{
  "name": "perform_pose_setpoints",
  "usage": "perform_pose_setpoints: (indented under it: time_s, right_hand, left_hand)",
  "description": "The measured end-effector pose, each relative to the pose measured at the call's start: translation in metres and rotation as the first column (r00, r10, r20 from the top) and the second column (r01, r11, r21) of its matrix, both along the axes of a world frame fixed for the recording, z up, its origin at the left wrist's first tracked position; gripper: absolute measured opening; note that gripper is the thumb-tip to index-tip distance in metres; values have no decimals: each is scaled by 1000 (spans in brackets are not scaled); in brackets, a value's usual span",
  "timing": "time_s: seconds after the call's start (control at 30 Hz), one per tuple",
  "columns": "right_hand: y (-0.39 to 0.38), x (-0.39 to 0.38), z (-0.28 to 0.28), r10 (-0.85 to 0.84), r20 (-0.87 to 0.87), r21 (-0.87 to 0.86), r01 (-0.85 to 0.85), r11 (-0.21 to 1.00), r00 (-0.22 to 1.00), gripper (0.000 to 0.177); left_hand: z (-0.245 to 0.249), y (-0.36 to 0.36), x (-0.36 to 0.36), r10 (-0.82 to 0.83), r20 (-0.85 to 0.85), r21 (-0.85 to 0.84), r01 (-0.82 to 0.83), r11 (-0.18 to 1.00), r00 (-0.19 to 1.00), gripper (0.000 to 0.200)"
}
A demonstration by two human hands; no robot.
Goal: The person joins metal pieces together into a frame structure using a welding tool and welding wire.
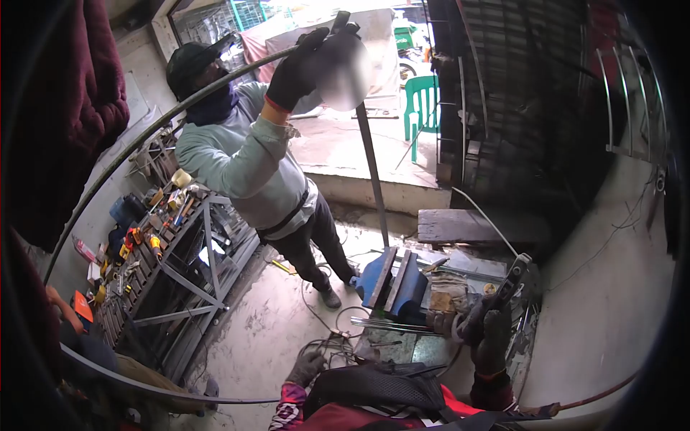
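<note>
My left hand (307, 367), in a grey glove, hangs low at the centre with its fingers apart, just over coiled cables (338, 346) on the floor. My right hand (491, 332), in a dark glove, is closed beside the screw end of a blue bench vise (410, 284); what it grips is hidden. Just above it is a metal tool (519, 269) with a pale cable or rod leading from it. A flat metal bar (371, 169) rises from the vise jaws. At its top, a co-worker's black-gloved hands (298, 72) hold metal; a round area there is blurred.
A long curved bar (154, 133) sweeps from the co-worker down the left side. A rack of tools (154, 241) stands along the left wall. Another person's arm (65, 309) shows at far left. A wooden plank (460, 225) lies behind the vise; a green chair (421, 100) stands outside.
</note>
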State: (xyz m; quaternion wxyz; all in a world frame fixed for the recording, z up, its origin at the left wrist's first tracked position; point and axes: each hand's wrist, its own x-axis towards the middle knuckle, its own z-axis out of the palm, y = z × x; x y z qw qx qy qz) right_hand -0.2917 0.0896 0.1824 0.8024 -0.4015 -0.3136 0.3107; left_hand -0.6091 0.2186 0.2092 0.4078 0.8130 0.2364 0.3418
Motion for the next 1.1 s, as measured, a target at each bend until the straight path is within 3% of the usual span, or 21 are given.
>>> perform_pose_setpoints:
  time_s: [0.03, 0.1, 0.17, 0.23, 0.27, 0.33, 0.37, 0.53, 0.7, 0.73, 0.77, 0.8, 0.87, 0.97, 1.03, 1.1]
  right_hand:
    - [0, 0, 0, -14, 2, -2, 14, 1000, 1000, 45]
    - [2, 0, 0, -1, -17, 3, 1, 1000, 1000, 42]
    - [4, 0, -1, -11, -13, -9, 11, 1000, 1000, 42]
    - [5, -1, 0, -23, -12, -15, 23, 1000, 1000, 41]
    - [5, -3, 0, -24, 1, -27, 24, 999, 1000, 41]
    - [7, -5, 0, -31, 17, -30, 31, 999, 999, 41]
    - [6, -7, -1, -25, 36, -14, 25, 1000, 999, 41]
    - [1, -3, -15, -42, 20, -24, 43, 999, 999, 41]
    - [-1, -1, -8, -42, 10, -84, 43, 996, 999, 41]
    - [2, -2, -10, -37, -9, -53, 36, 998, 999, 39]
    - [5, -2, -14, -35, -8, -51, 35, 998, 999, 39]
    - [7, -4, -17, -46, -21, -44, 46, 998, 999, 37]
    - [9, -4, -21, -56, -37, -38, 55, 998, 998, 35]
    - [9, -4, -24, -6, -20, -2, 6, 1000, 1000, 37]
    - [7, -4, -26, 50, -38, 4, -49, 999, 998, 37]
    - [4, -6, -27, 70, -62, -1, -70, 998, 996, 38]
  left_hand:
    - [-3, -8, -6, -2, -6, -117, 1, 993, 1000, 38]
    - [25, -14, -12, -72, 10, -188, 73, 980, 997, 39]
    - [78, 12, 8, -161, 39, -27, 162, 986, 986, 41]
    - [164, 101, 66, -238, 86, 262, 209, 942, 967, 43]
    - [215, 163, 107, -307, 135, 318, 252, 914, 942, 43]
    - [301, 256, 167, -489, 202, 243, 441, 864, 848, 45]
    - [319, 278, 182, -525, 214, 184, 494, 850, 824, 46]
    - [319, 283, 187, -515, 195, 78, 510, 857, 835, 52]
    - [304, 272, 189, -410, 205, 72, 404, 912, 889, 56]
    - [304, 291, 193, -626, 388, -142, 715, 685, 677, 57]
    - [304, 308, 196, -691, 602, -257, 916, 308, 401, 57]
    - [301, 324, 193, -692, 601, -257, 916, 308, 401, 57]
    - [298, 349, 179, -636, 622, -184, 875, 448, 457, 34]
    - [276, 330, 159, -563, 597, -122, 758, 641, 572, 31]
    - [263, 270, 144, -545, 512, -61, 660, 748, 664, 29]
    - [202, 152, 107, -453, 335, -30, 490, 871, 826, 27]
